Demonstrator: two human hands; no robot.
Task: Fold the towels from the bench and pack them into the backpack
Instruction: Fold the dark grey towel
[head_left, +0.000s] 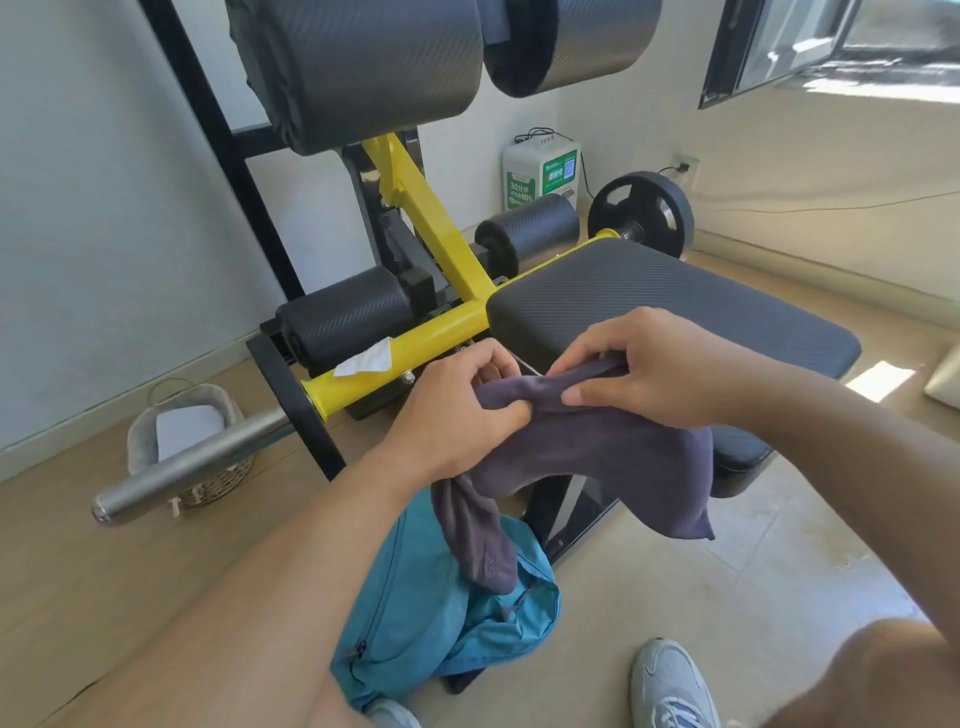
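Both hands hold one dark purple towel (597, 457) in the air, just in front of the padded worktop (675, 306) of the gym machine. The left hand (457, 415) has its grip closed, thumb and fingers pinching a bunched part of the towel's top edge. The right hand (639, 364) is likewise closed on the same edge, just beside the left, with its fingers laid along the cloth. The two hands sit close together, probably because they are finding a corner or matching edges to start a fold.

The rest of the towel hangs loose below the hands: one tail droops down to the left, and a wider flap falls to the right. The blue backpack (441, 613) lies on the floor directly beneath, with the left tail hanging in front of it; I cannot tell whether they touch. Keeping the pack under the hands looks meant to make the packing short once the towel is folded. The worktop carries no other towel that I can see.
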